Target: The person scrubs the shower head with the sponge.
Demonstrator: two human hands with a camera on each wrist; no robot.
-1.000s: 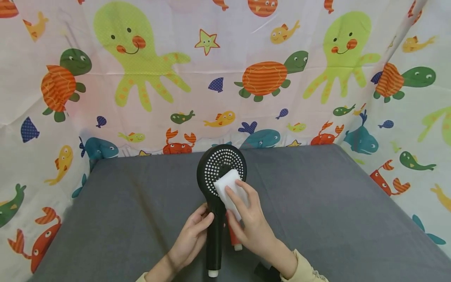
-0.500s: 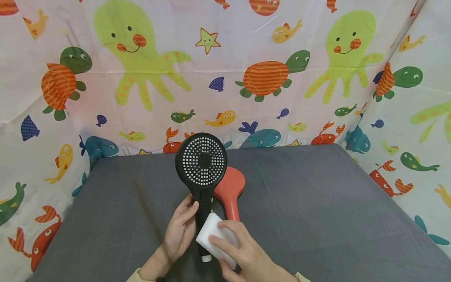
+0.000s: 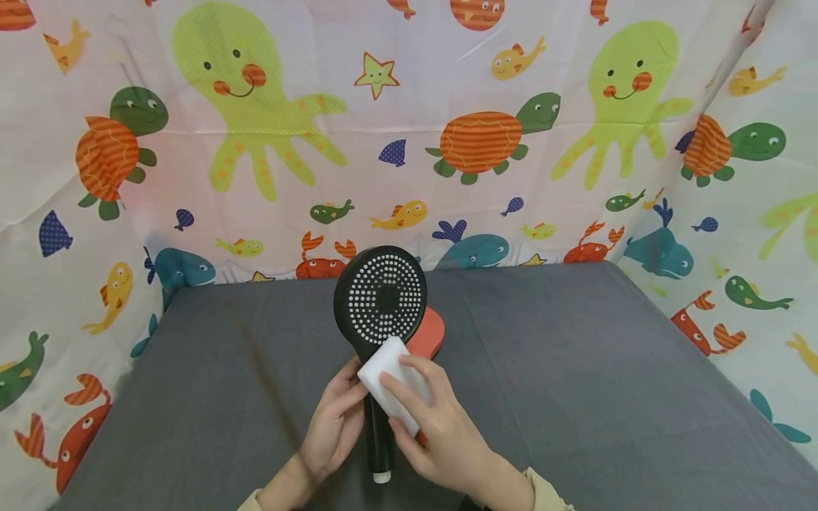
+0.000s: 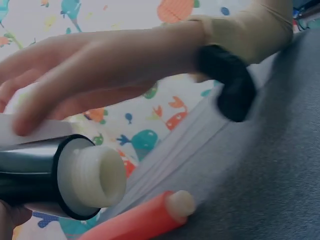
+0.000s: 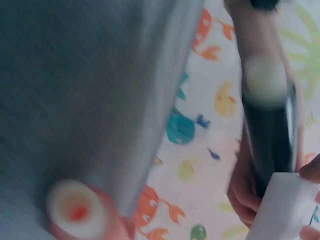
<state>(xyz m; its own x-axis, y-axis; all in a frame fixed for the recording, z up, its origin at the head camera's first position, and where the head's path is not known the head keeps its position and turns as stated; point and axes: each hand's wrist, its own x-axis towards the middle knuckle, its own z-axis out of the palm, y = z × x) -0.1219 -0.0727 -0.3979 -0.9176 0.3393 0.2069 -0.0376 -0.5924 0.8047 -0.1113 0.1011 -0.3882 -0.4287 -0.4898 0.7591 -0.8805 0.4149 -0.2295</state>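
A black handheld shower head [image 3: 383, 284] with a dotted spray face is held upright over the table, its white threaded end [image 4: 107, 175] pointing down. My left hand [image 3: 332, 429] grips its handle just below the head. In my right hand [image 3: 441, 429] is a white sponge block [image 3: 391, 372], pinched between thumb and fingers and laid over the neck of the handle. The sponge [image 5: 285, 207] also shows against the black handle [image 5: 270, 140] in the right wrist view. Behind lies a red shower head [image 3: 431, 333], mostly hidden by the black one, the sponge and my right hand.
A grey cloth covers the table [image 3: 562, 369]. A white curtain [image 3: 422, 42] printed with sea animals encloses the back and both sides. In the left wrist view, the red handle [image 4: 145, 220] with its pale end lies near the black one.
The sponge moves from the spray face down to the lower handle, then back up to the neck. The black shower head shifts left, then slightly right, uncovering part of the red one.
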